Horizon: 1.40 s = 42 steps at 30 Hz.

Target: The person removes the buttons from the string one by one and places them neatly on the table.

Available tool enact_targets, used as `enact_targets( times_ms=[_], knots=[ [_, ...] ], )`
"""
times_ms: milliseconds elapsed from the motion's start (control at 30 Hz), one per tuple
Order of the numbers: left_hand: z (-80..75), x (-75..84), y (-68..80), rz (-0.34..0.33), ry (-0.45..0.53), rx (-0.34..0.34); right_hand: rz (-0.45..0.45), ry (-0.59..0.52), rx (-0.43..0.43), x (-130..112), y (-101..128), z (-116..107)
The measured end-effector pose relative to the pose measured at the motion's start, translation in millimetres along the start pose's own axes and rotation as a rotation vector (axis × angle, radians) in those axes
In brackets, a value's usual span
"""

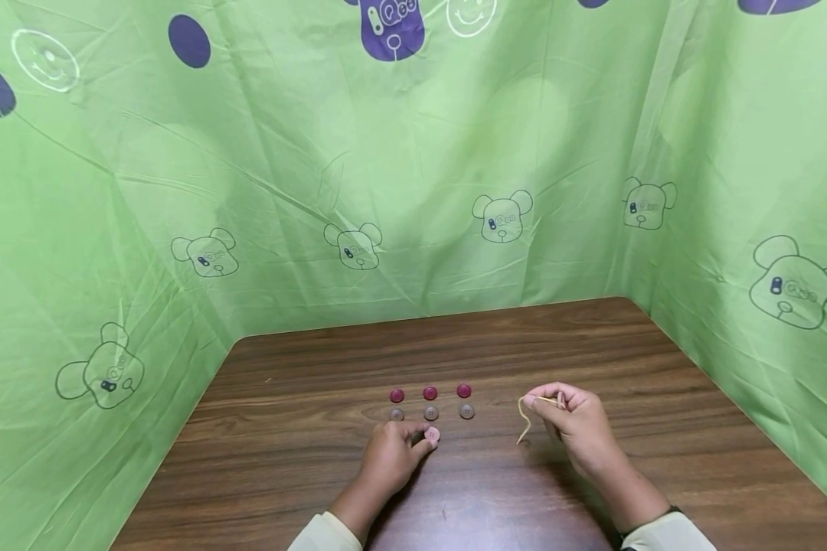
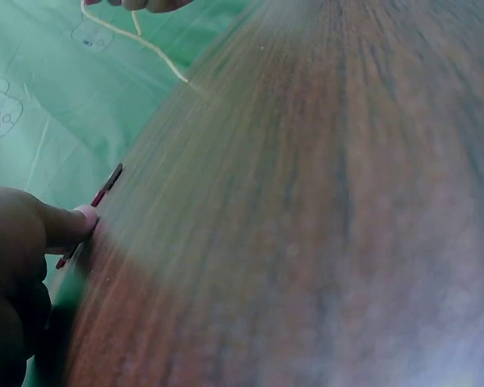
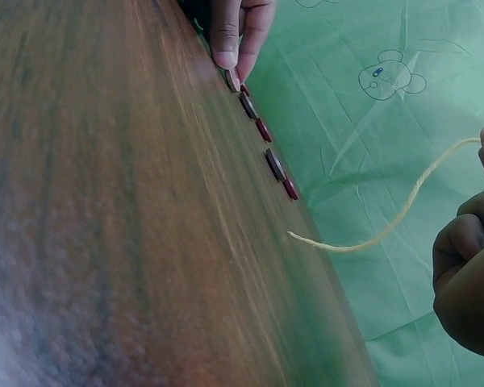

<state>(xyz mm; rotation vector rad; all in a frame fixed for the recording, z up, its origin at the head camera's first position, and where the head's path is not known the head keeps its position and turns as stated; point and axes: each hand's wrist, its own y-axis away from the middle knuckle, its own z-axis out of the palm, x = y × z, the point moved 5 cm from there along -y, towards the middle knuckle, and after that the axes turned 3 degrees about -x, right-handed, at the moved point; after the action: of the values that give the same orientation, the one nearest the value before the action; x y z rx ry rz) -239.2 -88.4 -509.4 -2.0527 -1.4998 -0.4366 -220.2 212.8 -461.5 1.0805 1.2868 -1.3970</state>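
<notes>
My left hand (image 1: 389, 458) pinches a pale pink four-hole button (image 1: 432, 435) at the wood-grain table's surface, thumb and a finger at its edges. In the right wrist view that button (image 3: 234, 79) looks slightly tilted between the fingertips. Over to the right, my right hand (image 1: 584, 430) is raised above the table and pinches a yellow string (image 1: 525, 422) between thumb and finger. One end of the string hangs down loose in a curve. Beyond the left hand lie three brown buttons (image 1: 431, 413), the leftmost partly close behind the fingers, and three maroon buttons (image 1: 430, 392).
The brown and maroon buttons form two rows of three on the brown wooden table (image 1: 303, 383). A green curtain (image 1: 413, 153) printed with bear outlines surrounds the table at the back and both sides.
</notes>
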Motion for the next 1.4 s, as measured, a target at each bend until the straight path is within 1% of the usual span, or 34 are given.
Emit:
enact_targets(
  times_ms=[433, 600, 833, 967, 1167, 1233, 1333, 1400],
  knots=[
    [1.2, -0.6, -1.6, -0.057, 0.014, -0.034, 0.036, 0.019, -0.028, 2.2, 0.5, 0.0],
    [1.1, -1.4, -1.8, -0.055, 0.005, -0.030, 0.042, 0.020, -0.027, 2.4, 0.3, 0.3],
    [0.9, -1.0, -1.8, -0.035, 0.013, -0.025, 0.043, 0.020, -0.033, 1.8, 0.6, 0.5],
    [2.6, -1.8, -0.7, -0.040, 0.039, -0.028, 0.058, 0.035, -0.044, 2.4, 1.1, 0.3],
    [3.8, -4.7, 0.6, -0.068, 0.111, -0.028, 0.134, 0.104, -0.067, 5.6, 1.7, 2.4],
    [3.5, -4.7, 0.5, -0.073, 0.134, -0.026, 0.146, 0.116, -0.073, 5.8, 1.6, 3.4],
    [2.6, -4.4, 0.7, -0.082, 0.159, -0.023, 0.141, 0.114, -0.096, 5.8, 1.5, 4.5],
    [2.3, -4.0, 0.8, -0.085, 0.169, -0.019, 0.124, 0.102, -0.126, 5.5, 1.5, 5.5]
  ],
)
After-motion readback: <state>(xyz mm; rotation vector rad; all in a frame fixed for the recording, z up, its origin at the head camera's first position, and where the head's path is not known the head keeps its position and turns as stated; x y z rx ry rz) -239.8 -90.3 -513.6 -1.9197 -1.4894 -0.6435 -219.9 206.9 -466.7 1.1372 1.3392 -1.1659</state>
